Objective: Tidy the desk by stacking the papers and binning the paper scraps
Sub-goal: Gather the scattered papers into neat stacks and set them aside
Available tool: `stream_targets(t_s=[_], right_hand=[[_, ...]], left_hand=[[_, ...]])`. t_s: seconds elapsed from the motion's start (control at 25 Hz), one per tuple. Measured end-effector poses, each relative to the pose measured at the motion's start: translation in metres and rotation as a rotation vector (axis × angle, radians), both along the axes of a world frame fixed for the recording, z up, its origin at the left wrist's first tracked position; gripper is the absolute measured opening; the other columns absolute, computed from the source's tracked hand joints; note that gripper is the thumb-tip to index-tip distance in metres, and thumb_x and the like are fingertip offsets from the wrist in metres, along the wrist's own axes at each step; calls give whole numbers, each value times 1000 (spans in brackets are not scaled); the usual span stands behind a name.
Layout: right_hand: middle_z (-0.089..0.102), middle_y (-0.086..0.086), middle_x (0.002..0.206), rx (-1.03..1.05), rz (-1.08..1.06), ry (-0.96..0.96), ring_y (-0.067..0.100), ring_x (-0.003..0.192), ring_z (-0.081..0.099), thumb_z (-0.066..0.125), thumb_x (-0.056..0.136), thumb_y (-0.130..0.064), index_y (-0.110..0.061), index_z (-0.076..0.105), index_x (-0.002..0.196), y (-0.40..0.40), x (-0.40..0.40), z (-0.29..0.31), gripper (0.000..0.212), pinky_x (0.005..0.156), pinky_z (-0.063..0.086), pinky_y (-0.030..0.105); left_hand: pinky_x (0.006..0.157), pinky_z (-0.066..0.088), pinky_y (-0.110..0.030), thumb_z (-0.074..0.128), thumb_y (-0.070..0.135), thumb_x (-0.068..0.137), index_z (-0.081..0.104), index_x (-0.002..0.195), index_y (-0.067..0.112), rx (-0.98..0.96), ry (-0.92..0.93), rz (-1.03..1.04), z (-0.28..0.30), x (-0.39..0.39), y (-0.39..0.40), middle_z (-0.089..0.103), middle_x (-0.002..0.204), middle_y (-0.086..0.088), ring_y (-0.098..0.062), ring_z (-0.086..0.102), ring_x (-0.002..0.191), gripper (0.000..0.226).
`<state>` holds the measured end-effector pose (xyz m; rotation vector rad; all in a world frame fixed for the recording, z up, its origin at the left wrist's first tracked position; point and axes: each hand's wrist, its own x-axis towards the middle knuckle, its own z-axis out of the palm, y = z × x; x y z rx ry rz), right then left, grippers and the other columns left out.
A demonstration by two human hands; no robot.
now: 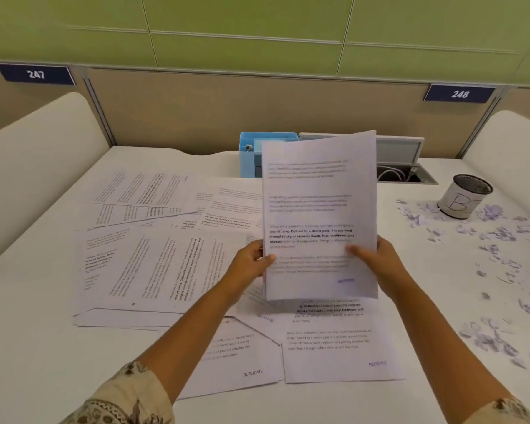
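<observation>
1. Papers: you hold a gathered sheaf of papers upright above the desk, printed side toward you, its bottom edge lifted clear of the sheets beneath.
2. Your left hand grips the sheaf's left edge low down; the thumb lies across the front of the page and the other fingers curl behind it, out of sight.
3. Your right hand grips the right edge at about the same height, thumb pressed on the front, fingers wrapped behind.
4. Loose sheets lie fanned and overlapping on the desk to the left of the sheaf, at several angles, most with text running sideways.
5. Two more sheets lie directly below your hands: one stamped "DUPLICATE" and, just beside it on the right, one stamped "RECEIVED". They overlap at their inner edges.
6. Paper scraps are strewn over the right side of the desk, well apart from the sheaf, thickest around the bin.
7. Bin: a small cylindrical container with a white hand-lettered label stands upright at the far right, scraps touching its base. Its contents cannot be made out.
8. Blue organiser stands at the back edge, partly hidden behind the sheaf; an open cable hatch is beside it.
</observation>
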<state>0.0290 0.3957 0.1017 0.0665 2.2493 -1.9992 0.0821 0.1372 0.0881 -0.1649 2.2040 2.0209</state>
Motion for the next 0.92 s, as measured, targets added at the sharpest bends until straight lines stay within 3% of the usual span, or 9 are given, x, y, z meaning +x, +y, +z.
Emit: stream_targets(t_s=[0.08, 0.16, 0.28, 0.36, 0.52, 0.68, 0.76, 0.84, 0.92], right_hand=[[66, 9, 102, -25, -81, -21, 24, 88, 65, 63, 81, -3, -5, 56, 116, 20, -1, 0, 36, 72, 58, 34], [65, 9, 100, -61, -160, -69, 24, 83, 64, 62, 81, -2, -6, 55, 115, 42, 0, -7, 35, 60, 58, 29], [65, 13, 103, -93, -229, -197, 29, 85, 63, 62, 81, -2, -9, 55, 114, 71, 5, -32, 35, 63, 54, 34], [65, 15, 105, -98, -235, -290, 32, 86, 63, 63, 81, -2, -10, 57, 110, 80, 9, -47, 31, 59, 56, 34], [64, 13, 96, -94, -217, -392, 31, 83, 62, 61, 82, -1, -8, 51, 114, 83, 12, -56, 34, 45, 56, 31], [63, 15, 100, -107, -190, -431, 32, 85, 61, 61, 83, -1, -7, 50, 118, 87, 6, -60, 38, 49, 57, 34], [63, 17, 104, -111, -188, -432, 33, 88, 62, 62, 82, -2, -6, 50, 121, 88, 4, -65, 41, 53, 58, 38], [63, 18, 108, -123, -185, -423, 34, 89, 62, 62, 82, -2, -6, 51, 122, 90, 3, -68, 42, 57, 59, 41], [63, 19, 109, -133, -183, -420, 35, 89, 62, 62, 82, -2, -6, 51, 122, 90, 3, -68, 42, 58, 59, 41]], left_hand=[[74, 46, -13, 56, 9, 90, 52, 122, 19, -201, 25, 25, -3, 8, -21, 62, 117, 1, -7, 58, 97, 34], [83, 43, -19, 57, 13, 89, 49, 127, 22, -580, 34, 2, -10, 21, -45, 55, 130, 0, -11, 54, 108, 39], [107, 28, -38, 63, 42, 83, 26, 143, 24, -1082, -130, -197, -22, 43, -66, 24, 152, -1, -23, 27, 137, 73], [112, 14, -46, 58, 60, 78, 8, 148, 24, -1227, -231, -299, -33, 51, -69, 2, 157, -2, -27, 6, 143, 93], [112, 2, -53, 34, 68, 84, -2, 148, 24, -1365, -182, -241, -59, 57, -72, -10, 156, -1, -28, -8, 143, 85], [113, 9, -49, 29, 45, 97, 12, 148, 22, -1469, -11, -174, -68, 61, -72, 9, 156, -2, -32, 9, 142, 58], [111, 19, -50, 42, 20, 97, 31, 143, 18, -1385, 158, -100, -67, 62, -75, 31, 149, -8, -34, 29, 136, 47], [105, 32, -53, 54, -5, 86, 52, 129, 12, -1192, 367, 81, -66, 62, -80, 56, 128, -13, -35, 54, 117, 47], [107, 31, -49, 51, -11, 85, 58, 123, 12, -973, 455, 252, -56, 60, -81, 60, 123, -9, -26, 56, 114, 45]])
